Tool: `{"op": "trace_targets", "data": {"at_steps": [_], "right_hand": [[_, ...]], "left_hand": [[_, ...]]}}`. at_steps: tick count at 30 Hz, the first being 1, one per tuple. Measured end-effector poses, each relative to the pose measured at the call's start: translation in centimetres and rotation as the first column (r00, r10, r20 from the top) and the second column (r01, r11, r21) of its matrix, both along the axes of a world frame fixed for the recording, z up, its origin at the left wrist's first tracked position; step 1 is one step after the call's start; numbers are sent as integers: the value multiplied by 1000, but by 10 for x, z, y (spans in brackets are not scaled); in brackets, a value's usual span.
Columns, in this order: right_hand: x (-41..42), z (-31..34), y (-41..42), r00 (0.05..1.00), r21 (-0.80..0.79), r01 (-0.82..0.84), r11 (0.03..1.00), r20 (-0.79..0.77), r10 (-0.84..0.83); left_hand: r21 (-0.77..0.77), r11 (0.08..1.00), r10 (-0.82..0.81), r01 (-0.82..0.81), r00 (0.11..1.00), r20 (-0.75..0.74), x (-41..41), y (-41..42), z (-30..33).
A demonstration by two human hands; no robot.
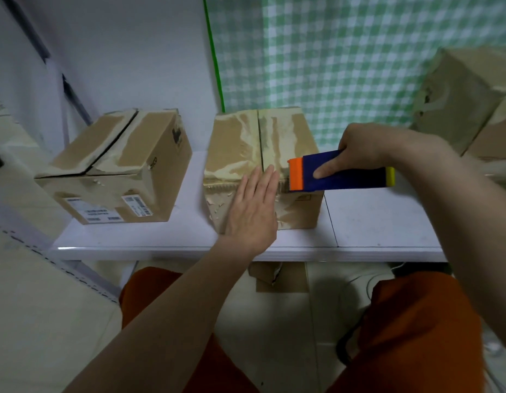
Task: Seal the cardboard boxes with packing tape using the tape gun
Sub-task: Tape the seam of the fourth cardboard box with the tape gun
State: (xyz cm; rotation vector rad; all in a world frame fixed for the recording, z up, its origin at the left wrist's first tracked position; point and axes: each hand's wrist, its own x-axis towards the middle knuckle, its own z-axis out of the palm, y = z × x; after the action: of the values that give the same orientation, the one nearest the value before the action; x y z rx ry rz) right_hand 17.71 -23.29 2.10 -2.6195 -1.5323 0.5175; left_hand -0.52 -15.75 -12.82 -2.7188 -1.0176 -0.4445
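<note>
Box front behind left hand

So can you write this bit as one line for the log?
left hand: flat on box | right hand: holds tape gun at box edge | step: taping

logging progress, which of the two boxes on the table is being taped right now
The right box: the left hand lies flat on it and the tape gun touches its front edge. The left box sits untouched.

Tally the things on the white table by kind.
Boxes: 2, left box and middle box
Tape gun: 1, held by right hand at the middle box
Total: 3
</note>
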Motion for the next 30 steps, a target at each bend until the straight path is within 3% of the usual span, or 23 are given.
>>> {"op": "trace_targets", "data": {"at_steps": [7,11,16,19,25,30], "right_hand": [[13,-4,-5,994,-34,-1,999,-106,-2],[41,10,-28,998,-69,62,996,-29,-64],[61,4,-48,996,-29,73,997,-42,-74],[63,-11,-45,996,32,64,997,-58,-62],[68,-14,-45,995,49,56,997,-89,-51],[76,-17,-46,992,22,67,998,-106,-64]], "left_hand": [[74,996,58,-50,992,-110,2,3,-8],[85,995,61,-50,989,-134,-1,8,-4],[6,990,140,-140,981,-131,12,-7,2],[-76,982,168,-171,985,-43,23,-18,12],[-122,986,-108,113,993,42,56,-30,22],[-62,994,-91,91,996,-7,67,-26,12]]}}
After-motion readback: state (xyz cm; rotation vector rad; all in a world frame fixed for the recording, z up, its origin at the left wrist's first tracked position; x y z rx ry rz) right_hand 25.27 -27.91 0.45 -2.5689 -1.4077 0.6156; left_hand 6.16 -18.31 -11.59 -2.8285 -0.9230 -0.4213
